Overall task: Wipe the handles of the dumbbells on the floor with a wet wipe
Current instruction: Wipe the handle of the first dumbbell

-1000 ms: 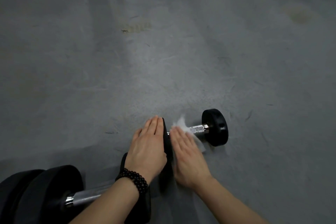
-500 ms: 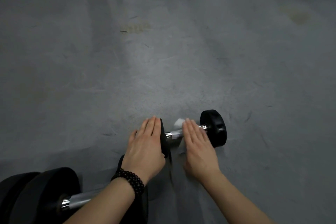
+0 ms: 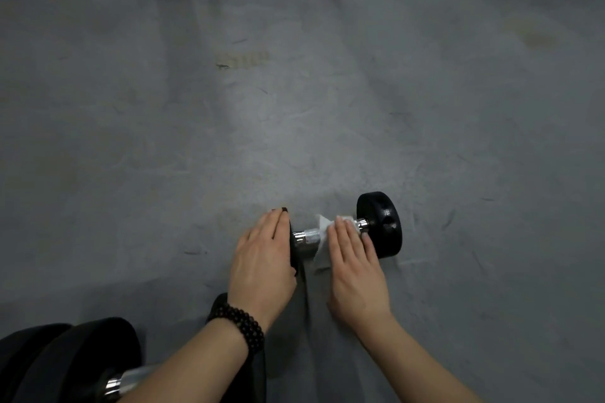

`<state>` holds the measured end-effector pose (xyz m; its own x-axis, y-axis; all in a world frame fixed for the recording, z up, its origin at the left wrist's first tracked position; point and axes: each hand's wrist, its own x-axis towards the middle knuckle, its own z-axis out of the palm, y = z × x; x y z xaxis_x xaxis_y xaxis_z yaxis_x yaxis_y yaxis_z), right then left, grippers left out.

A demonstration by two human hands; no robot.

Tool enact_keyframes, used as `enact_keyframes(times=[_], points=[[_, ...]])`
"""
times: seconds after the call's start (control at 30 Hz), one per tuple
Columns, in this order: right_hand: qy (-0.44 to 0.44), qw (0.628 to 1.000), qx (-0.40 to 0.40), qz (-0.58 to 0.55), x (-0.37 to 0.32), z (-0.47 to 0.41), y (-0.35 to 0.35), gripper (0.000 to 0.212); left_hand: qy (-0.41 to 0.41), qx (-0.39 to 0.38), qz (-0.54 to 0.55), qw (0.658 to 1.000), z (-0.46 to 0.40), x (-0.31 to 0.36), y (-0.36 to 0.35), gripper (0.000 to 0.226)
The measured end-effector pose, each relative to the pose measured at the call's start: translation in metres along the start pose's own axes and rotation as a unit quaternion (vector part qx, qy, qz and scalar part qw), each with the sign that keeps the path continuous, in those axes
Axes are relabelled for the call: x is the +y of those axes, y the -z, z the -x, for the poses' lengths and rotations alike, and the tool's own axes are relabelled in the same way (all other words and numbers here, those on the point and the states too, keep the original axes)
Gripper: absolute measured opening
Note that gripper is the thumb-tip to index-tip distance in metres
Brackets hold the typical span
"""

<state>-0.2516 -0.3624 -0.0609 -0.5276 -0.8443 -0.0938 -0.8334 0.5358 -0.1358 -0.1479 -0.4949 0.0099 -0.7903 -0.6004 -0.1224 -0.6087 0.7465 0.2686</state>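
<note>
- Fingers of the right hand (image 3: 355,267), straight and together, press a thin white wet wipe (image 3: 324,231) onto the chrome handle (image 3: 306,236).
- Left hand (image 3: 262,258), fingers flat, steadies the small black-ended dumbbell (image 3: 381,224) on the grey floor (image 3: 294,108).
- Likely heavy, round, prone to rolling; brace its end disc.

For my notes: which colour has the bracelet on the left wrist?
Black beads; the bracelet shows best in the head view.
</note>
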Motion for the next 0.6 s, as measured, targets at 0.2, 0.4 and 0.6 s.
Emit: enact_keyframes(times=[0.2,0.4,0.6], points=[[0.083,0.995,-0.031,-0.038,-0.029,-0.021,0.005,0.095,0.008,-0.022,-0.027,0.999,-0.018,-0.002,-0.003,0.104],[-0.089,0.995,0.012,-0.035,-0.003,-0.020,0.008,0.095,-0.001,-0.018,-0.029,0.999,-0.019,-0.006,-0.005,0.109],[0.047,0.999,-0.014,-0.011,-0.033,-0.021,0.000,0.099,0.009,-0.026,-0.040,0.999,-0.023,-0.006,-0.003,0.106]])
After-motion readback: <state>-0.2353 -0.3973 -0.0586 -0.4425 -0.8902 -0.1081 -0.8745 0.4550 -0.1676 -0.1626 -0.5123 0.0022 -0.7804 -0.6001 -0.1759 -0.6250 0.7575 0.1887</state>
